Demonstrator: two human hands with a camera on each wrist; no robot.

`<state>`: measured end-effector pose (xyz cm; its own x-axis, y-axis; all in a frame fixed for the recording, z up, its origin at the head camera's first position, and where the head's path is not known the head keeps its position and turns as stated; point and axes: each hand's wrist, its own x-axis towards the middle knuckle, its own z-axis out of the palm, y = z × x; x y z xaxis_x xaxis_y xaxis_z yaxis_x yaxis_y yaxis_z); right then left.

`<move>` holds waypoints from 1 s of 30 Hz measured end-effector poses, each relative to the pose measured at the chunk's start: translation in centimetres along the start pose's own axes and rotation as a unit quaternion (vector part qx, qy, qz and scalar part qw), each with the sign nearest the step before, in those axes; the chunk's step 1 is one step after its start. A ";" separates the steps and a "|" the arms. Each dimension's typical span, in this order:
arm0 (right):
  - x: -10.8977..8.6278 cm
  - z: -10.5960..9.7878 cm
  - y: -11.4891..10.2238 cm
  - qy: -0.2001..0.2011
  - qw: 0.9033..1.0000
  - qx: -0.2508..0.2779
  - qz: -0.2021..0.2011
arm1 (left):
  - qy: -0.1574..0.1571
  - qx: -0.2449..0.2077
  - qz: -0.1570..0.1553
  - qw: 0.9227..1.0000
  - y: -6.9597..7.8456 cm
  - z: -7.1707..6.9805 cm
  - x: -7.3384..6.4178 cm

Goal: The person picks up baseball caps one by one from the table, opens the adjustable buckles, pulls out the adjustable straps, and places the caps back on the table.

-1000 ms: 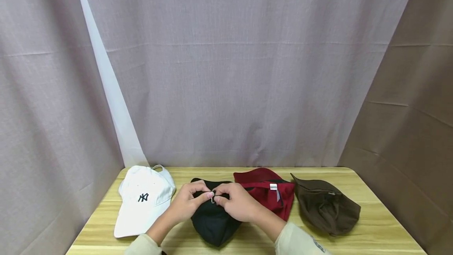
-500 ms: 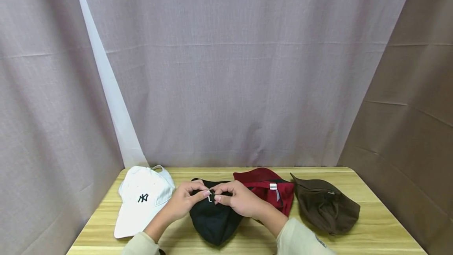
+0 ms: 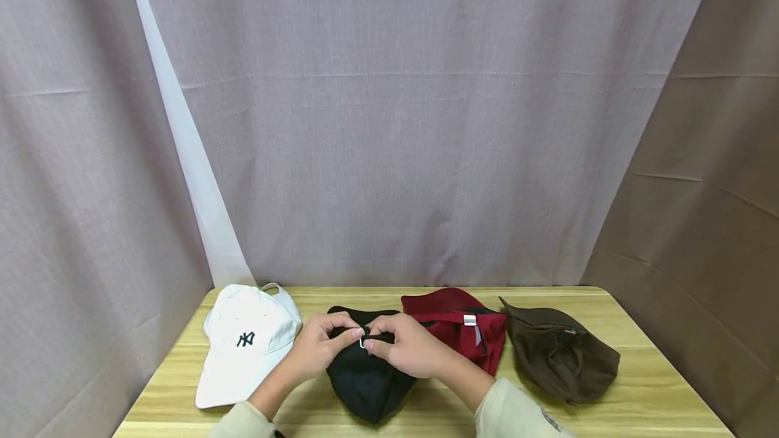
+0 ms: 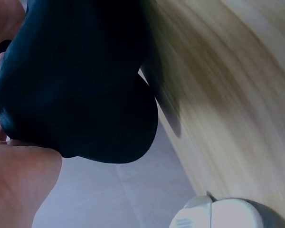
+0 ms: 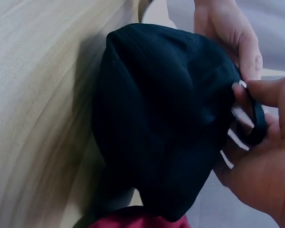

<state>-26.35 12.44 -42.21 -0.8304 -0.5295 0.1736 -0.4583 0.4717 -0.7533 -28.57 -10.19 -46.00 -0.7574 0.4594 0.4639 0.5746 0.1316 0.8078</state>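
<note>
In the head view, a black cap (image 3: 371, 391) is held at the middle front of the table, its crown toward me. My left hand (image 3: 316, 347) pinches the back edge beside a small metal buckle (image 3: 362, 343). From the other side, my right hand (image 3: 414, 350) pinches at the same buckle, thumb tip right at it. The right wrist view shows a black strap (image 5: 259, 126) looped out between the right thumb and fingers, with the left hand's fingers close by. Black fabric fills much of the left wrist view and hides most left fingertips.
A white cap (image 3: 249, 343) with a dark logo lies left of the hands. A red cap (image 3: 453, 336) sits behind my right forearm, next to the black one, and a brown cap (image 3: 560, 357) lies further right. Grey curtains (image 3: 426, 154) hang behind the wooden table (image 3: 645, 397).
Half a second ago, more of the buckle showed between the hands; now the right thumb has come in against it and covers part. Both hands stay at the black cap, which has barely moved.
</note>
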 end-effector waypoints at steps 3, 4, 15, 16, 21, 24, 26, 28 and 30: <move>0.0 0.4 -0.4 0.010 0.999 -0.032 0.010 | 0.001 0.006 -0.001 1.000 0.1 0.2 0.0; 0.1 0.5 -0.6 0.016 0.999 -0.040 0.011 | 0.001 0.008 -0.001 1.000 0.1 0.3 0.0; 0.3 0.9 -1.5 0.054 0.997 -0.042 0.037 | 0.003 0.017 0.004 1.000 0.0 0.2 0.3; 0.3 0.9 -1.5 0.052 0.997 -0.037 0.041 | 0.002 0.017 0.002 1.000 0.0 0.1 0.2; 0.2 0.7 -1.1 0.032 0.999 -0.006 0.038 | 0.000 0.013 0.005 1.000 -0.2 -0.1 -0.1; 0.2 0.3 -0.7 0.019 0.999 0.011 0.030 | -0.002 0.004 0.011 1.000 -0.3 -0.2 0.0; 0.2 0.0 -0.5 0.007 0.999 0.021 0.024 | -0.002 0.000 0.013 1.000 -0.3 -0.2 0.0; 0.2 -0.2 -0.3 -0.005 0.999 0.030 0.021 | -0.003 -0.003 0.015 1.000 -0.4 -0.3 0.0; 0.2 -0.3 -0.2 -0.017 0.999 0.043 0.019 | -0.003 -0.004 0.014 1.000 -0.5 -0.3 0.1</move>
<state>-26.52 12.44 -41.83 -0.8354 -0.5357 0.1232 -0.3957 0.4305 -0.8112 -29.02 -10.47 -46.31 -0.7384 0.4690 0.4845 0.5935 0.1109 0.7972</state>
